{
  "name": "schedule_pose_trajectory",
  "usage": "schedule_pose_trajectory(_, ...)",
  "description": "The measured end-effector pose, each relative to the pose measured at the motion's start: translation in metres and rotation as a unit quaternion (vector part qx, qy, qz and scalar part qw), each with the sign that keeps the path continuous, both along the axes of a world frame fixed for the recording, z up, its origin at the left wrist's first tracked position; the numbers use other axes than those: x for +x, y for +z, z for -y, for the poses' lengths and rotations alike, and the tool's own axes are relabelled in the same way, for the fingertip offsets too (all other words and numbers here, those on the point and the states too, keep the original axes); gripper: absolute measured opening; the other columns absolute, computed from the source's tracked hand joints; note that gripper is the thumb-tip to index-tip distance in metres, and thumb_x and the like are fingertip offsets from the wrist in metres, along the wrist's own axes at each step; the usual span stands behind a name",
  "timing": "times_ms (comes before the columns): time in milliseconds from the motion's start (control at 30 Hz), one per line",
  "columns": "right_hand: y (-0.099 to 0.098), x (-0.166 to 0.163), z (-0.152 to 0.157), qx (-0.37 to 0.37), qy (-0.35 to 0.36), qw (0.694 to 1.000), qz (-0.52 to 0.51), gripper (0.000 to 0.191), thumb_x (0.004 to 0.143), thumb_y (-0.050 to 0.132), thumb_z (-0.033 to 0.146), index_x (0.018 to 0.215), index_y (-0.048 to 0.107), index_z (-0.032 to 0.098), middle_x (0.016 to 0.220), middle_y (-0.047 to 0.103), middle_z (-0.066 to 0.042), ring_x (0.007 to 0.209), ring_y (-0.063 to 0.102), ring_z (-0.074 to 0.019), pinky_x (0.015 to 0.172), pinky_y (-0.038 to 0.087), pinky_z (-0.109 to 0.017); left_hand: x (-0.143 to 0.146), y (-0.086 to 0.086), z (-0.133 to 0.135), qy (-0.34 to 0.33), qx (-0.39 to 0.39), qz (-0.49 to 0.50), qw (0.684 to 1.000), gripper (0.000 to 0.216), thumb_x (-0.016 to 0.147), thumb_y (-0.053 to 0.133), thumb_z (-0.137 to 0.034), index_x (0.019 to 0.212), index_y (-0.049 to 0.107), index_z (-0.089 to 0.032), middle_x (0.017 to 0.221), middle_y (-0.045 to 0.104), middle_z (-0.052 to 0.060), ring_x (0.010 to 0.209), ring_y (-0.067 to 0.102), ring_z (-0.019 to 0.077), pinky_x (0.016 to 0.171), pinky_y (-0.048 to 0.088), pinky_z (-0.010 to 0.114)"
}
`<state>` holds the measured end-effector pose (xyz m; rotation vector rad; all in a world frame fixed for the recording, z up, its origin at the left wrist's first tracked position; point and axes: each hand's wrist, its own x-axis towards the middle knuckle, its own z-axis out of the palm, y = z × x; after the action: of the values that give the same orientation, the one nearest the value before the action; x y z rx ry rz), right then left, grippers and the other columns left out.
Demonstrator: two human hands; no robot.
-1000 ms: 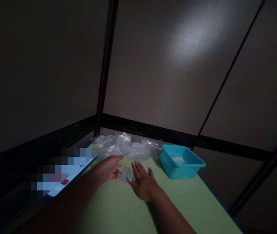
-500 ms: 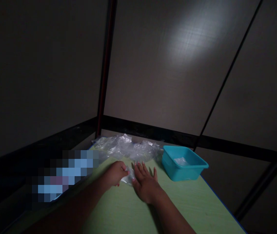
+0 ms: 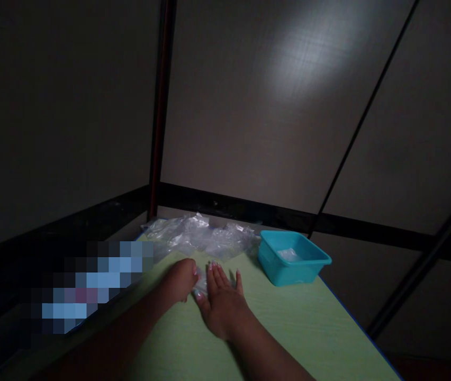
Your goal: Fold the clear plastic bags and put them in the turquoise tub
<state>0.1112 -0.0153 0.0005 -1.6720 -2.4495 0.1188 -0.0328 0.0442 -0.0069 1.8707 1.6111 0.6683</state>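
A small clear plastic bag (image 3: 201, 284) lies on the green table between my hands, mostly covered by them. My left hand (image 3: 181, 279) is closed, pinching the bag's left side between thumb and fingers. Flat on the table, my right hand (image 3: 225, 306) has its fingers stretched out, with the thumb and index finger at the bag's right edge. Beyond both hands spreads a crumpled heap of clear plastic bags (image 3: 194, 236).
To the right stands a turquoise basin (image 3: 295, 270) with a folded clear plastic piece (image 3: 289, 254) inside. The green table (image 3: 289, 328) has a blue edge and meets panelled walls at the back. A pixelated patch blurs the left side.
The whole view has shifted slightly, moving everything a little left and up. My right hand has slid closer to my left, covering more of the bag. My left hand keeps its pinch.
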Motion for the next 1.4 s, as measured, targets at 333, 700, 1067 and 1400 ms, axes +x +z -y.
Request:
schedule_pose_trajectory(333,0.0,0.006,0.001,-0.021,-0.043,0.999,0.018,0.07,0.084,0.006,0.057,0.138,-0.001,0.013,0.143,0.0,-0.009,0.131,-0.003,-0.021,0.101,-0.01,-0.05,-0.004,0.008,0.003,0.016,-0.008,-0.027,0.999,0.006,0.076,0.047,-0.022,0.072,0.047,-0.017,0.052,0.051,-0.002,0.032,0.048,0.0112,0.032,0.029,0.018)
schedule_pose_trajectory(700,0.012,0.003,0.007,0.028,-0.06,0.997,0.036,0.073,0.081,0.012,0.062,0.138,0.003,0.018,0.144,-0.005,-0.005,0.13,-0.012,-0.0252,0.097,-0.014,-0.054,-0.004,0.013,0.005,0.013,-0.001,-0.037,0.999,0.023,0.079,0.044,-0.034,0.07,0.053,-0.015,0.053,0.055,0.0,0.031,0.048,0.0107,0.036,0.032,0.02)
schedule_pose_trajectory(1067,0.008,-0.005,0.011,0.025,-0.05,0.998,0.037,0.078,0.08,0.008,0.064,0.138,0.014,0.012,0.143,0.001,-0.01,0.13,-0.008,-0.0256,0.098,-0.015,-0.052,-0.002,0.018,0.006,0.021,0.012,-0.012,1.0,0.021,0.079,0.046,-0.031,0.065,0.05,-0.016,0.056,0.052,-0.002,0.034,0.045,0.0082,0.036,0.029,0.018)
schedule_pose_trajectory(1400,0.006,-0.003,0.009,0.01,-0.049,0.999,0.01,0.08,0.079,0.01,0.065,0.138,0.008,0.011,0.143,0.002,-0.011,0.131,-0.004,-0.0259,0.099,-0.013,-0.053,0.0,0.023,0.005,0.005,-0.028,0.099,0.995,0.024,0.078,0.041,-0.027,0.056,0.042,-0.018,0.038,0.038,-0.007,0.029,0.039,0.0085,0.033,0.027,0.019)
